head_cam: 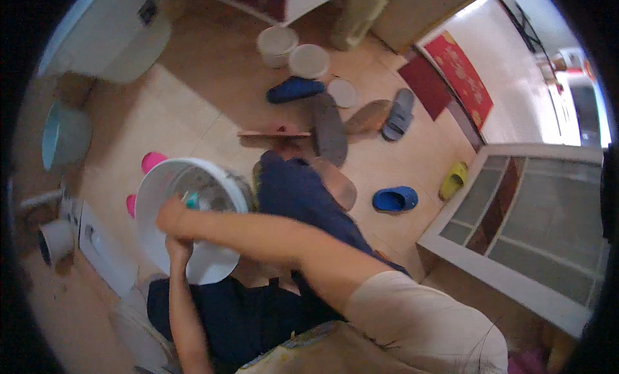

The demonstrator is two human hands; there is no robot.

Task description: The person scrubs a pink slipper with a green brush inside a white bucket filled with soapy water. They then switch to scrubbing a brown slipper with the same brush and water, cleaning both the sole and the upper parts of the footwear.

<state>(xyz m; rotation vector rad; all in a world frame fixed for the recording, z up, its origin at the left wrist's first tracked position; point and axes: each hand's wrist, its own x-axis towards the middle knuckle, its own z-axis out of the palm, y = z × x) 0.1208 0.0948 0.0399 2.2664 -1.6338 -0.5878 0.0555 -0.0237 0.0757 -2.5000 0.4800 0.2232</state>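
Observation:
A white plastic bucket [151,231] is before me at my legs, its mouth turned towards me and its inner wall stained grey. My right hand [171,217] reaches across over the mouth, its fingers curled. A small teal-and-white object [191,200] shows just past the fingers; its full shape is hidden and blurred. Close below the right hand, at the bucket's mouth, is my left hand [179,247]; its fingers are mostly hidden, so what it grips cannot be told.
Loose slippers lie on the tiled floor: a blue clog [395,199], a yellow one [453,181], a grey slide [398,115]. Two white lidded tubs [309,61] stand ahead. A pale blue basin [67,137] is at left. A glazed white door [522,214] fills the right.

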